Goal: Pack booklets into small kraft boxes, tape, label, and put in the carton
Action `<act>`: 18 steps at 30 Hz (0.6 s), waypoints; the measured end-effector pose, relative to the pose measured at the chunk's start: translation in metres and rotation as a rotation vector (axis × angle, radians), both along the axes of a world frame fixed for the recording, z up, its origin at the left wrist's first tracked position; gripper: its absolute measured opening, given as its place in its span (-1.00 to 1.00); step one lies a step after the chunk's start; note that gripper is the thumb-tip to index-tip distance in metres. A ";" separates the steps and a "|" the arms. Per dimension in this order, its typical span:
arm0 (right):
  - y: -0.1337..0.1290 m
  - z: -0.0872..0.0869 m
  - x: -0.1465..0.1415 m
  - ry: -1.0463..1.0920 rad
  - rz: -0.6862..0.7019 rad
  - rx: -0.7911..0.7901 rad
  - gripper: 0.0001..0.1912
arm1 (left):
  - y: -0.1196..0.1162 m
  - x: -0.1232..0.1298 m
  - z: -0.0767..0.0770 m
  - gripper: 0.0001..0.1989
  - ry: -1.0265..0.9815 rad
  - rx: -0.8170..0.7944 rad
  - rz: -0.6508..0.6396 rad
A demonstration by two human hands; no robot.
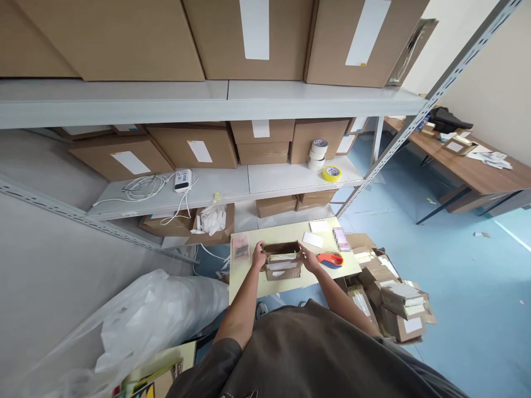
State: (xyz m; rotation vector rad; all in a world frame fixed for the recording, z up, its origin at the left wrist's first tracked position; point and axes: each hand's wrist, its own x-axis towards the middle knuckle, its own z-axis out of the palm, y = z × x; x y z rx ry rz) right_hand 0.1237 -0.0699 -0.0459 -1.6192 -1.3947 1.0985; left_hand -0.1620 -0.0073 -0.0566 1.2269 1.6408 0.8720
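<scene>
A small open cardboard box (284,266) sits on a pale yellow table (243,282), its front flap hanging toward me. My left hand (259,256) is closed on the box's left edge. On the opposite edge, my right hand (309,258) grips the cardboard. The inside of the box looks dark, and I cannot make out what is in it. Just right of my right hand lies a red and blue tape dispenser (331,260). White paper slips (313,239) lie behind it, and a clear plastic packet (240,246) is left of the box.
Metal shelves with large cartons (255,38) rise in front. Tape rolls (332,173), a power strip (183,180) and coiled cable (143,188) lie on the middle shelf. Cardboard boxes (400,326) are heaped at right. A big plastic bag (166,309) bulges at left.
</scene>
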 end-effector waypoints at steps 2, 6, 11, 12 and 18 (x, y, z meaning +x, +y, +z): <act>0.003 0.002 -0.002 -0.023 0.041 0.049 -0.49 | 0.000 -0.001 -0.001 -0.45 -0.003 0.021 0.047; -0.001 0.001 -0.005 -0.047 0.073 0.039 -0.44 | -0.003 -0.002 -0.007 -0.50 0.017 0.021 0.027; -0.009 0.001 -0.011 -0.064 0.017 0.007 -0.39 | 0.006 -0.002 -0.010 -0.78 0.137 -0.045 0.059; -0.010 0.001 -0.013 -0.073 0.020 0.022 -0.37 | 0.009 -0.001 -0.010 -0.79 0.159 -0.061 0.081; -0.008 0.002 -0.021 -0.106 0.088 0.030 -0.42 | 0.021 0.006 -0.015 -0.73 0.166 -0.118 0.101</act>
